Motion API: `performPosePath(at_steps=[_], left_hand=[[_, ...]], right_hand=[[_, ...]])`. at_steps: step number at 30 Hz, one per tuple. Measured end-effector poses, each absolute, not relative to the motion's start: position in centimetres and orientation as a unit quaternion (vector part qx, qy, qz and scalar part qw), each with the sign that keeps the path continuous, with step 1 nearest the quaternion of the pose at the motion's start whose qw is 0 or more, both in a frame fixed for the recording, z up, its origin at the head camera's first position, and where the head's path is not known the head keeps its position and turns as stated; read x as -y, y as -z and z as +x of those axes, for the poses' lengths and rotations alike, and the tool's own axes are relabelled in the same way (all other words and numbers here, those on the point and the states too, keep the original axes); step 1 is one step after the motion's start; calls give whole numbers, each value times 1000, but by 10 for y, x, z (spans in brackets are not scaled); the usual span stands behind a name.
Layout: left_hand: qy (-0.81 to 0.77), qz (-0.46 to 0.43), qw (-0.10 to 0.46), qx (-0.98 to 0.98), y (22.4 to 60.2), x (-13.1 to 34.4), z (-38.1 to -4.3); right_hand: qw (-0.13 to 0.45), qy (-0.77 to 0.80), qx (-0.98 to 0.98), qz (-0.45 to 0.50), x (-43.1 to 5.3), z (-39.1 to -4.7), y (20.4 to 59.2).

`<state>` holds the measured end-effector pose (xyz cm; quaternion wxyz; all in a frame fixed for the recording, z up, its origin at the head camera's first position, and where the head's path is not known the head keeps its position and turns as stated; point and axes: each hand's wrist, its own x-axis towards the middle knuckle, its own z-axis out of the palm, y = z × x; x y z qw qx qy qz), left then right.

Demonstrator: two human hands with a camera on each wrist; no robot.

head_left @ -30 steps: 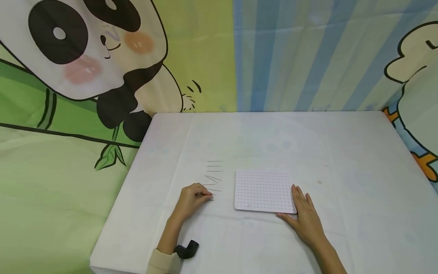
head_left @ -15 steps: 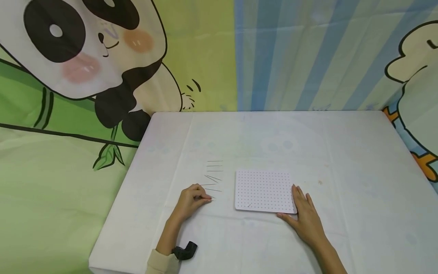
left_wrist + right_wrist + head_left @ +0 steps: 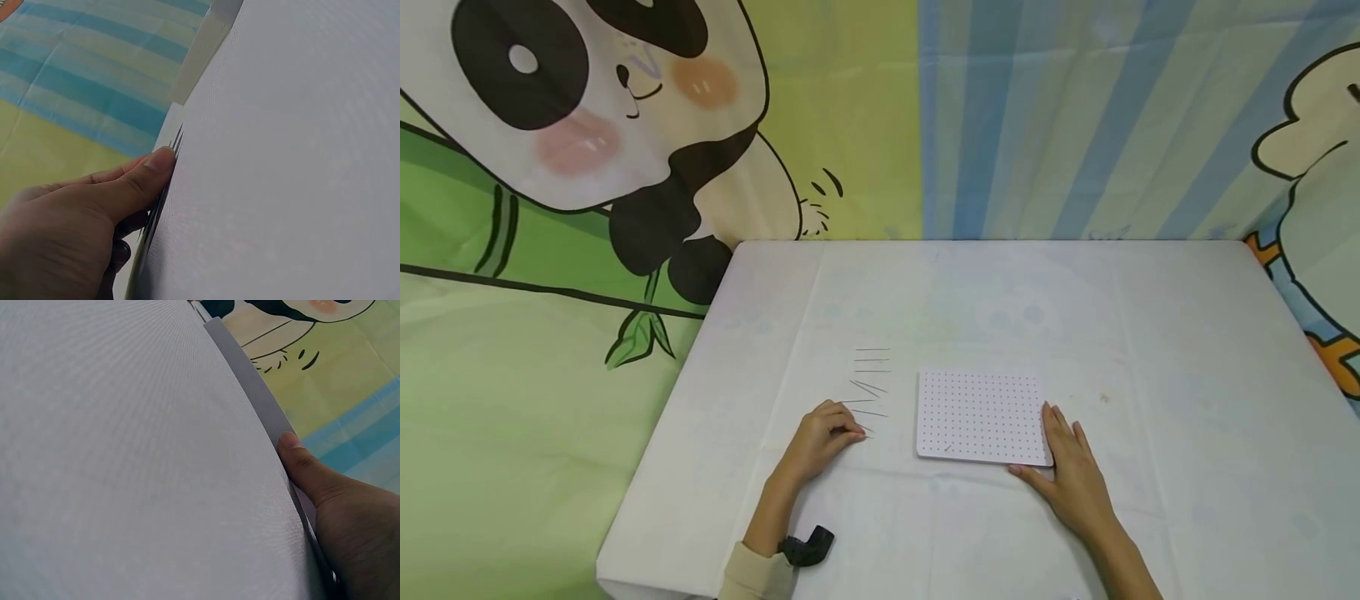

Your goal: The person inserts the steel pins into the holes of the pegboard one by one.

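One white dotted board (image 3: 981, 417) lies on the one bench (image 3: 1000, 292). At its four o'clock, the right hand (image 3: 1075, 483) rests against the edge, fingers straight. Toward ten o'clock from the board, seven thin dark sticks (image 3: 872, 371) show clearly. At nine o'clock, the left hand's (image 3: 823, 433) fingers pinch more sticks; their number is unclear.

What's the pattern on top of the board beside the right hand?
Grid of small dark dots on the white board; clearest in the head view.
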<state>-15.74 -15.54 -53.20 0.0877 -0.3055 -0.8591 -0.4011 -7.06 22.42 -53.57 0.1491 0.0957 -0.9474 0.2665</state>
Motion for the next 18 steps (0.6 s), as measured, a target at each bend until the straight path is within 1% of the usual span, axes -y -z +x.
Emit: performPosePath(at_steps=[5, 11, 14, 16, 18], left_hand=[[407, -292, 100, 860, 534, 158, -156], [461, -239, 125, 845, 522, 151, -156], [487, -227, 122, 834, 515, 143, -159], [501, -227, 107, 828, 505, 136, -159], [517, -234, 89, 819, 502, 129, -161]], right_hand=[[148, -268, 947, 97, -223, -70, 537], [153, -264, 947, 99, -224, -69, 535], [152, -260, 948, 98, -224, -70, 535], [150, -258, 949, 97, -224, -70, 536], [147, -259, 950, 98, -224, -70, 537]])
